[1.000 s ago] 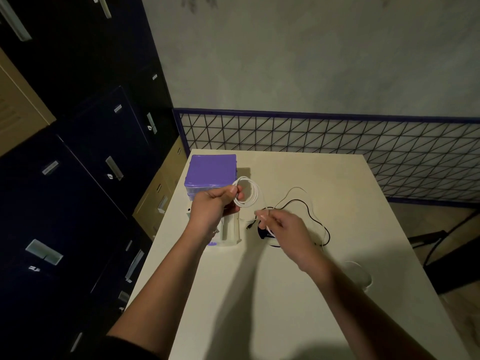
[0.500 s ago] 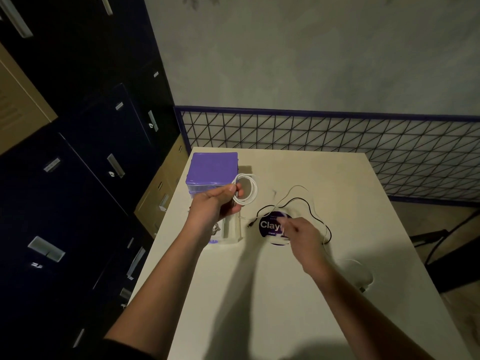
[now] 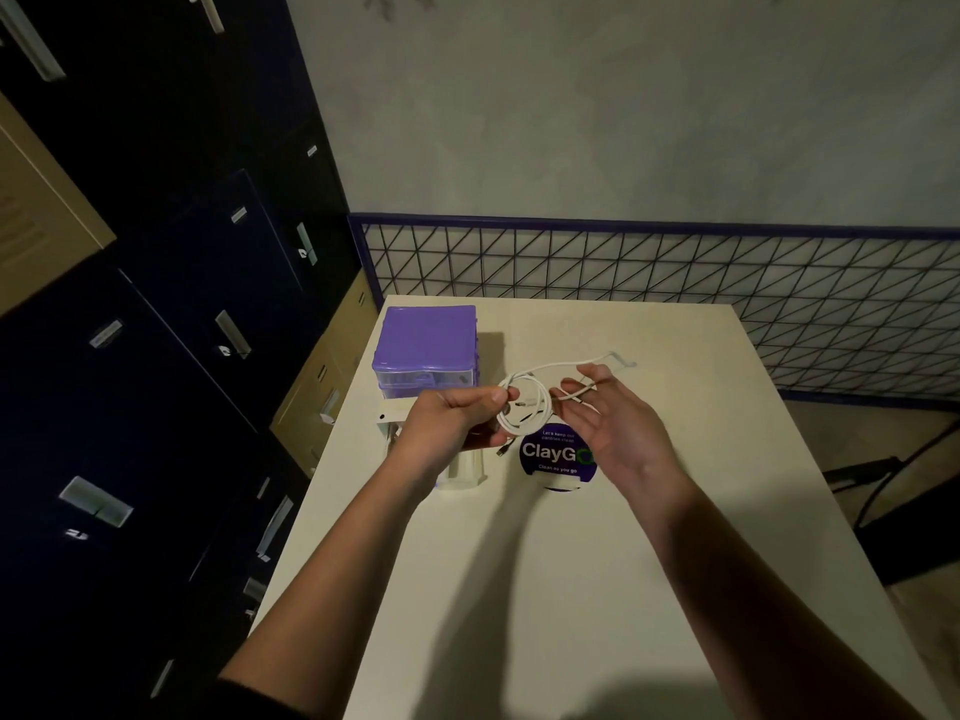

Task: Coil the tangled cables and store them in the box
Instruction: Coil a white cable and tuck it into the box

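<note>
Head view: white cable (image 3: 524, 402) held in the air over the table (image 3: 649, 511), roughly mid-width, in front of the purple box (image 3: 425, 350). Coiled part is a rough oval loop, long axis running top-left to bottom-right in frame. Free tail leaves the coil and runs right and away toward the table's far edge, ending blurred near the far-right side; long axis of the tail is roughly left-right.

Left hand (image 3: 452, 423): fingers and thumb curled, pinching the left side of the coil.

Right hand (image 3: 608, 428): palm up, fingers spread and mostly straight; a strand lies between thumb and forefinger. Can't tell if it's really pinched or just resting there.

Round dark sticker (image 3: 558, 454) reading "ClayGo" lies flat on the table just under the hands. White plastic piece (image 3: 462, 470) sits under the left wrist, partly hidden.

Box lid is on; box sits at the far-left corner, near the left edge. Wire mesh fence (image 3: 675, 272) runs behind the far edge. Bare tabletop lies to the right and toward the camera.
</note>
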The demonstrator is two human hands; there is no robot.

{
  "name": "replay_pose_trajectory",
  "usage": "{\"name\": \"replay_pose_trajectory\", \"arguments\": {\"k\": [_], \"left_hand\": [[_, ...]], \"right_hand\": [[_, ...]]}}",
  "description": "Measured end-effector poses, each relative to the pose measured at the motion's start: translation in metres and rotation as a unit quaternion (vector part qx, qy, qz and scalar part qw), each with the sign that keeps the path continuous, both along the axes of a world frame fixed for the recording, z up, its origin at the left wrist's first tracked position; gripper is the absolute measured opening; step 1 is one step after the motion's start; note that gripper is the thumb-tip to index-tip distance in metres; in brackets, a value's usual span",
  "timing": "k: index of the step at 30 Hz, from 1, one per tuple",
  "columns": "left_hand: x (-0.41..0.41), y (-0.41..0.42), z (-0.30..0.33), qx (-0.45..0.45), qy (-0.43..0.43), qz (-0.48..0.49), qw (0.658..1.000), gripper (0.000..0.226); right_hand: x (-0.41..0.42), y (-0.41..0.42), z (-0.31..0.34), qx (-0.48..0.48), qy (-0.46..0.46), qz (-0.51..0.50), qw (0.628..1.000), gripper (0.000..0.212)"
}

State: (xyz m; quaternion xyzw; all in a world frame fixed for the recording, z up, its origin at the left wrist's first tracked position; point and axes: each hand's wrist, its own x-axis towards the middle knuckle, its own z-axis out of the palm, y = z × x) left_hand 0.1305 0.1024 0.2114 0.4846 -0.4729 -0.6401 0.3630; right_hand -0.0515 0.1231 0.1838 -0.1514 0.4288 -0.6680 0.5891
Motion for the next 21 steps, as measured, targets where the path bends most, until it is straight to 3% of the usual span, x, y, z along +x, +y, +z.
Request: {"name": "replay_pose_trajectory", "arguments": {"k": [3, 9, 13, 17, 21], "left_hand": [[-0.003, 0.000, 0.000, 0.001, -0.002, 0.006, 1.000, 0.012], [-0.006, -0.003, -0.005, -0.001, -0.009, 0.025, 1.000, 0.012], [-0.008, -0.006, -0.006, -0.032, -0.044, 0.044, 0.998, 0.016], [-0.008, -0.009, -0.007, -0.028, -0.032, 0.050, 0.998, 0.019], [-0.010, -0.007, -0.006, -0.036, -0.026, 0.047, 0.998, 0.019]], "right_hand": [[0.005, -0.001, 0.000, 0.018, -0.022, 0.044, 0.999, 0.017], [0.015, 0.004, -0.001, 0.060, 0.088, 0.170, 0.980, 0.028], [0.020, 0.006, 0.006, 0.060, 0.095, 0.225, 0.968, 0.035], [0.022, 0.011, 0.017, 0.019, -0.008, 0.246, 0.969, 0.032], [0.031, 0.012, 0.016, -0.018, 0.075, 0.225, 0.971, 0.029]]}}
